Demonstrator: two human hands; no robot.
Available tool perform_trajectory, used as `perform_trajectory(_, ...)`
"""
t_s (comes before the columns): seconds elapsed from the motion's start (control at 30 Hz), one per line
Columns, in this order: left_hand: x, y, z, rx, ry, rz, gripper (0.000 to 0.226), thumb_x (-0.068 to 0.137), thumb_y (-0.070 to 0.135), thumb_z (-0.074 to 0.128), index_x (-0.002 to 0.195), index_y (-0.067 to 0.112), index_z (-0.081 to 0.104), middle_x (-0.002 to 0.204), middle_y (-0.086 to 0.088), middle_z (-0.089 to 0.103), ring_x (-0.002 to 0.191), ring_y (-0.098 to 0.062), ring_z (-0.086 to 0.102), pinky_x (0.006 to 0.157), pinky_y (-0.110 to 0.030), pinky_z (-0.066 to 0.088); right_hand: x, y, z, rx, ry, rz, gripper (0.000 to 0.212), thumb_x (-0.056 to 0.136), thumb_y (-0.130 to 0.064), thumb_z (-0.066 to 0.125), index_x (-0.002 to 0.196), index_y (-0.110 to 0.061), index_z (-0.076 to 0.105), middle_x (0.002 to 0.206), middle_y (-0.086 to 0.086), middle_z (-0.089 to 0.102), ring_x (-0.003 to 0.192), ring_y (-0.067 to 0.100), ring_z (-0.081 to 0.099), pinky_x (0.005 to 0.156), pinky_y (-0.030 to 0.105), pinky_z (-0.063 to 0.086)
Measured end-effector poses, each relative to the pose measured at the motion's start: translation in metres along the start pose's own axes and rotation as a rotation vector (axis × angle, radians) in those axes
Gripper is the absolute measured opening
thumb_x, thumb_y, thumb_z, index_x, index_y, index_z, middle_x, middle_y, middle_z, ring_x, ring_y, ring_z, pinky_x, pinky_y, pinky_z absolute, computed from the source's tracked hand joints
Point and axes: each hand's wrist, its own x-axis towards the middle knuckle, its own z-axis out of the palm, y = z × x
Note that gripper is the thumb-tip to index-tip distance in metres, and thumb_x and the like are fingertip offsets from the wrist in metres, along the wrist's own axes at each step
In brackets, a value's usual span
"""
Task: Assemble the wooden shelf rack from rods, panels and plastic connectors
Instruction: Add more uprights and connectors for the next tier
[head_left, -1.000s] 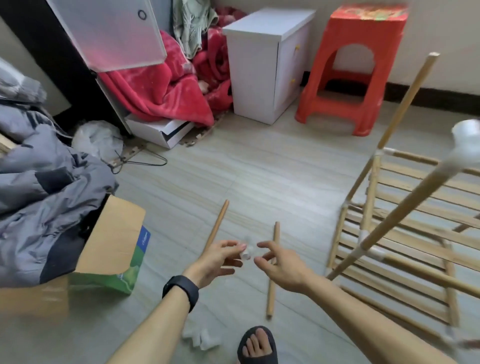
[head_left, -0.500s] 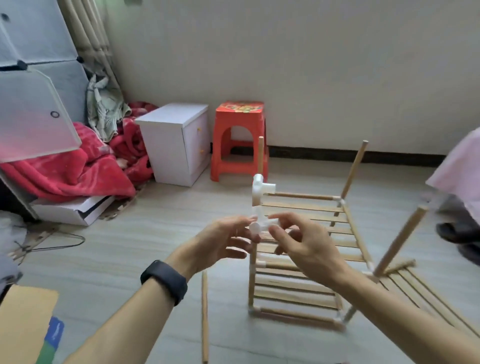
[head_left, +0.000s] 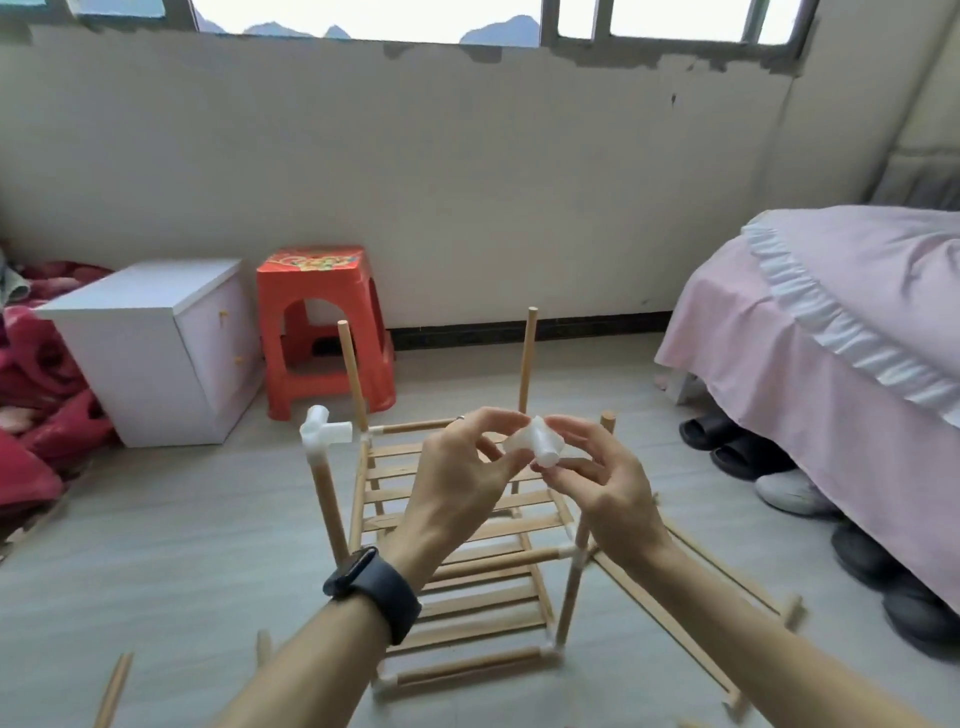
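Note:
A white plastic connector (head_left: 535, 445) is held in front of me, pinched between my left hand (head_left: 462, 483) and my right hand (head_left: 597, 475). Below and behind them stands the partly built wooden rack (head_left: 467, 587), with slatted panels joined by white connectors. Its near left rod (head_left: 324, 499) carries a white connector (head_left: 324, 431) on top. Two bare rods (head_left: 527, 364) rise at the back, and a short rod end (head_left: 608, 421) shows just right of my hands. A black band sits on my left wrist.
A red plastic stool (head_left: 322, 327) and a white cabinet (head_left: 156, 348) stand against the far wall. A bed with a pink cover (head_left: 831, 332) fills the right side, shoes (head_left: 737, 447) beneath it. A slatted panel (head_left: 701, 597) and loose rods (head_left: 111, 691) lie on the floor.
My view has lifted from the floor to the rack and the wall. Both hands rose with the connector and now hold it above the rack.

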Motion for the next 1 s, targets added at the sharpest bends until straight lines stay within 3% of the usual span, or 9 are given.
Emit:
perform_trajectory(0.1, 0.006, 0.004, 0.018, 0.105, 0.049, 0.088, 0.029, 0.084, 0.024, 0.081, 0.112, 0.027, 0.073, 0.101, 0.014, 0.069, 0.081, -0.002, 0.061, 0.065, -0.011, 0.048, 0.000, 0.003, -0.015, 0.032, -0.029, 0.012, 0.053, 0.079, -0.017, 0.067, 0.131, -0.027, 0.061, 0.115, -0.018, 0.071, 0.104, 0.012, 0.072, 0.080, 0.018, 0.056)
perform_trajectory(0.23, 0.014, 0.007, 0.037, 0.147, 0.020, 0.131, 0.027, 0.086, 0.024, 0.080, 0.112, 0.027, 0.072, 0.101, 0.009, 0.068, 0.076, -0.003, 0.059, 0.065, -0.018, 0.050, 0.003, 0.007, -0.026, 0.008, 0.097, 0.031, 0.036, 0.093, -0.026, 0.074, 0.127, -0.023, 0.064, 0.117, -0.004, 0.071, 0.092, 0.019, 0.076, 0.078, 0.029, 0.061)
perform_trajectory(0.4, 0.025, 0.012, 0.068, 0.120, 0.014, 0.151, 0.037, 0.087, 0.028, 0.078, 0.121, 0.026, 0.061, 0.109, 0.013, 0.067, 0.084, -0.004, 0.060, 0.068, -0.017, 0.050, 0.014, 0.011, -0.058, 0.001, 0.154, 0.070, 0.033, 0.086, -0.030, 0.079, 0.115, -0.026, 0.066, 0.119, 0.002, 0.068, 0.088, 0.022, 0.077, 0.078, 0.033, 0.063)
perform_trajectory(0.5, 0.036, 0.009, 0.091, -0.019, -0.031, -0.087, 0.059, 0.084, 0.036, 0.078, 0.134, 0.030, 0.047, 0.119, 0.014, 0.059, 0.098, -0.003, 0.060, 0.078, -0.022, 0.054, 0.021, 0.012, -0.077, -0.006, 0.234, 0.073, 0.033, 0.086, -0.030, 0.079, 0.115, -0.030, 0.064, 0.124, 0.000, 0.064, 0.093, 0.019, 0.076, 0.084, 0.034, 0.062)
perform_trajectory(0.6, 0.044, -0.005, 0.117, -0.040, -0.262, -0.317, 0.070, 0.084, 0.036, 0.079, 0.143, 0.029, 0.042, 0.136, 0.007, 0.053, 0.119, -0.012, 0.054, 0.093, -0.028, 0.050, 0.026, 0.016, -0.085, -0.081, 0.316, 0.065, 0.038, 0.086, -0.032, 0.079, 0.119, -0.035, 0.061, 0.125, -0.012, 0.059, 0.099, 0.015, 0.072, 0.081, 0.027, 0.060)
perform_trajectory(0.67, 0.043, -0.013, 0.132, -0.035, -0.386, -0.352, 0.057, 0.089, 0.038, 0.073, 0.140, 0.029, 0.047, 0.135, 0.007, 0.055, 0.119, -0.012, 0.053, 0.093, -0.029, 0.047, 0.027, 0.018, -0.088, -0.126, 0.345, 0.051, 0.039, 0.087, -0.031, 0.079, 0.122, -0.036, 0.061, 0.123, -0.016, 0.057, 0.101, 0.011, 0.070, 0.076, 0.021, 0.058)
perform_trajectory(0.77, 0.037, -0.019, 0.142, 0.072, -0.380, -0.286, 0.018, 0.100, 0.040, 0.057, 0.116, 0.030, 0.057, 0.106, 0.010, 0.064, 0.095, -0.009, 0.062, 0.087, -0.037, 0.058, 0.028, 0.017, -0.090, -0.174, 0.355, 0.034, 0.035, 0.090, -0.028, 0.077, 0.121, -0.036, 0.063, 0.127, -0.010, 0.057, 0.102, 0.009, 0.068, 0.075, 0.017, 0.056)
perform_trajectory(0.9, 0.025, -0.025, 0.124, 0.263, -0.428, -0.140, 0.011, 0.102, 0.042, 0.050, 0.107, 0.033, 0.053, 0.094, 0.011, 0.063, 0.084, -0.007, 0.061, 0.078, -0.037, 0.058, 0.027, 0.010, -0.089, -0.289, 0.263, -0.016, 0.032, 0.095, -0.024, 0.071, 0.122, -0.041, 0.063, 0.133, -0.029, 0.051, 0.111, 0.005, 0.061, 0.088, 0.020, 0.053)
perform_trajectory(1.0, 0.016, -0.027, 0.097, 0.311, -0.481, -0.087, 0.006, 0.098, 0.042, 0.054, 0.096, 0.037, 0.051, 0.092, 0.012, 0.064, 0.084, -0.007, 0.061, 0.077, -0.034, 0.057, 0.027, 0.000, -0.082, -0.344, 0.127, -0.027, 0.033, 0.097, -0.026, 0.068, 0.128, -0.038, 0.064, 0.139, -0.027, 0.053, 0.116, 0.001, 0.057, 0.089, 0.016, 0.049)
